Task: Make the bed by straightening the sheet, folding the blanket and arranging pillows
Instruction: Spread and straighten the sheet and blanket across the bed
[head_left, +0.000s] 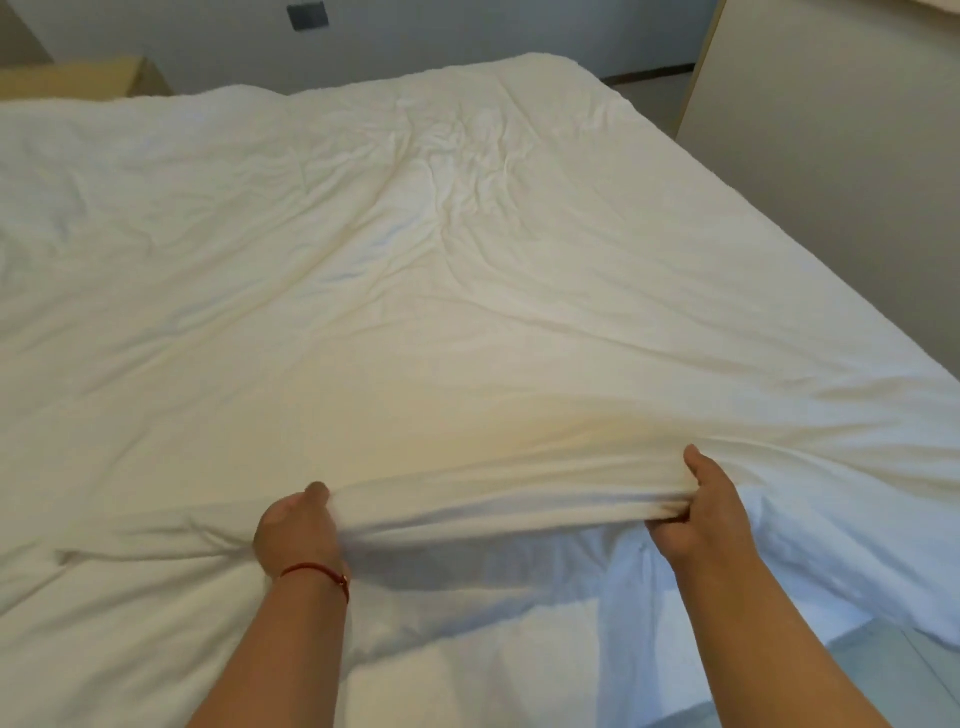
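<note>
Our fingers (675, 514) curl round the near edge of the white blanket (441, 312), left hand (296, 535) and right hand (698, 519) gripping it apart, equally near. The blanket spreads away from us over the bed (883, 587), its gathered edge running left to right.

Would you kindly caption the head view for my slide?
Left hand and right hand grip a raised fold of the wrinkled white blanket spread across the bed.
</note>
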